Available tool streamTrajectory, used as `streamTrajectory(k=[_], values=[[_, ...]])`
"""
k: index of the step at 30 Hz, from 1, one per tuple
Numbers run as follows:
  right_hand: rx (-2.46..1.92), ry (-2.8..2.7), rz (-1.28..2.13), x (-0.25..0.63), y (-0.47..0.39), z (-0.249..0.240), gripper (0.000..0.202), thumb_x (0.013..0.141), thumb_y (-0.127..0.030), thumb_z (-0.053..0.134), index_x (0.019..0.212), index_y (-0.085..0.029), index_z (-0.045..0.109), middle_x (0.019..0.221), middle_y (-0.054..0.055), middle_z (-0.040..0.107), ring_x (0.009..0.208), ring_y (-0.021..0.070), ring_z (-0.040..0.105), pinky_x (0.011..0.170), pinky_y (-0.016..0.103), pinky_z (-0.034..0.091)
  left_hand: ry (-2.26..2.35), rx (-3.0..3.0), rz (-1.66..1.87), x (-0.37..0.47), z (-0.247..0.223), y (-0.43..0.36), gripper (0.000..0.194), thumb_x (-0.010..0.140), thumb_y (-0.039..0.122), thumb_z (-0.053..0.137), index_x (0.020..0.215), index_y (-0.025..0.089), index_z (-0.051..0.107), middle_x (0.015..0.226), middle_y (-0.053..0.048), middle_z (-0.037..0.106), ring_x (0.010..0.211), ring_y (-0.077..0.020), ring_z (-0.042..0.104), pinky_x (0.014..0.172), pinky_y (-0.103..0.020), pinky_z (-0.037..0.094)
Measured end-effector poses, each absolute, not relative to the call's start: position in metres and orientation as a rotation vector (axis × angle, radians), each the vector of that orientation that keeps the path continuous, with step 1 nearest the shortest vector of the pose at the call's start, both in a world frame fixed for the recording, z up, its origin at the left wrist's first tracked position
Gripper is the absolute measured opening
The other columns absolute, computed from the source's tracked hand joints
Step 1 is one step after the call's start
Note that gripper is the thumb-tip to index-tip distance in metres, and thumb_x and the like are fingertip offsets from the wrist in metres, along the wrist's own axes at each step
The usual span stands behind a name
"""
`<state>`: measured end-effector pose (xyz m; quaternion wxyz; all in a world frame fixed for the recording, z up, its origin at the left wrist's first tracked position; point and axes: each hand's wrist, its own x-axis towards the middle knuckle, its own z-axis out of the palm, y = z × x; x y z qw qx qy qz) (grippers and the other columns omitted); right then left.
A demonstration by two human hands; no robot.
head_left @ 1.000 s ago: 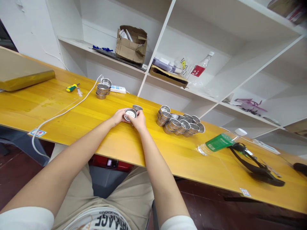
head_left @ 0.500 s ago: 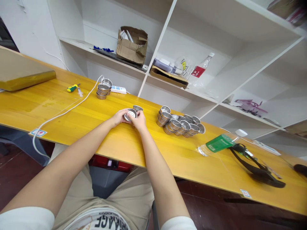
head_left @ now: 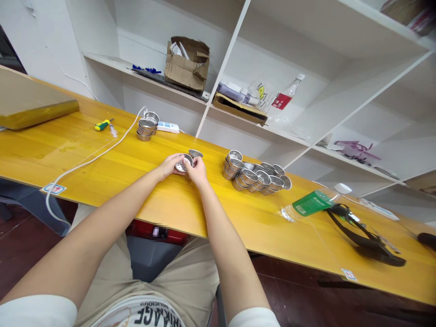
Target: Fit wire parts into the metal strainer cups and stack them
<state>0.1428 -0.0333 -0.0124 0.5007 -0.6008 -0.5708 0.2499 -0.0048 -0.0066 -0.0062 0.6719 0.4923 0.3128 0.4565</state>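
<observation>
Between both hands is a round metal strainer cup (head_left: 183,164) with small holes in its bottom, its open side facing up toward me. My left hand (head_left: 169,166) wraps its left side. My right hand (head_left: 197,170) grips the right rim, the thumb reaching into the cup. Just behind the hands another metal strainer (head_left: 195,153) rests on the yellow table (head_left: 177,200). To the right stands a large group of stacked strainer cups (head_left: 250,177). A smaller stack of them (head_left: 145,130) is at the back left.
A white cable (head_left: 98,156) crosses the table's left part, near a green-yellow screwdriver (head_left: 102,125) and a power strip (head_left: 168,127). On the right lie a green-labelled bottle (head_left: 311,203) and a black headset (head_left: 366,240). Behind the table, shelves (head_left: 259,116) hold a cardboard box (head_left: 186,68).
The held cup has tilted and shifted slightly left in my hands, and my right thumb sits a little differently on it. Everything else looks the same.
</observation>
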Motion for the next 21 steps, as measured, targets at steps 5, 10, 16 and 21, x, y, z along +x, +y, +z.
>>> streamTrajectory(k=[5,10,16,21], values=[[-1.323,-1.319,0.805,0.1386,-0.0354,-0.0113,0.032,0.091,-0.054,0.055,0.084,-0.026,0.042,0.068,-0.006,0.047,0.057,0.0127,0.047,0.05,0.024,0.039,0.847,1.17,1.063,-0.0052,-0.0035,-0.0075,0.043,0.079,0.05,0.08,0.105,0.019,0.067,0.101,-0.006,0.072,0.086,-0.0212,0.07,0.066,-0.034,0.065],[-1.309,-1.408,0.703,0.1358,-0.0372,-0.0107,0.038,0.085,-0.055,0.064,0.08,-0.026,0.041,0.069,-0.006,0.046,0.062,0.0123,0.047,0.056,0.023,0.04,0.958,1.213,1.067,-0.0054,-0.0012,-0.0096,0.035,0.083,0.045,0.076,0.104,0.019,0.067,0.094,-0.005,0.07,0.078,-0.0195,0.069,0.061,-0.031,0.062],[-1.3,-1.432,0.686,0.1354,-0.0362,-0.013,0.03,0.082,-0.045,0.064,0.077,-0.025,0.042,0.067,-0.007,0.047,0.063,0.0123,0.046,0.061,0.024,0.04,0.996,1.233,1.066,-0.0061,0.0006,-0.0103,0.031,0.081,0.042,0.076,0.1,0.02,0.065,0.09,-0.003,0.07,0.071,-0.0167,0.066,0.06,-0.03,0.062],[-1.315,-1.488,0.622,0.1351,-0.0377,-0.012,0.031,0.082,-0.044,0.064,0.074,-0.025,0.042,0.065,-0.006,0.048,0.062,0.0123,0.045,0.06,0.025,0.039,1.022,1.247,1.078,-0.0065,0.0019,-0.011,0.027,0.079,0.038,0.072,0.099,0.021,0.066,0.085,-0.001,0.068,0.067,-0.0158,0.064,0.055,-0.03,0.062]])
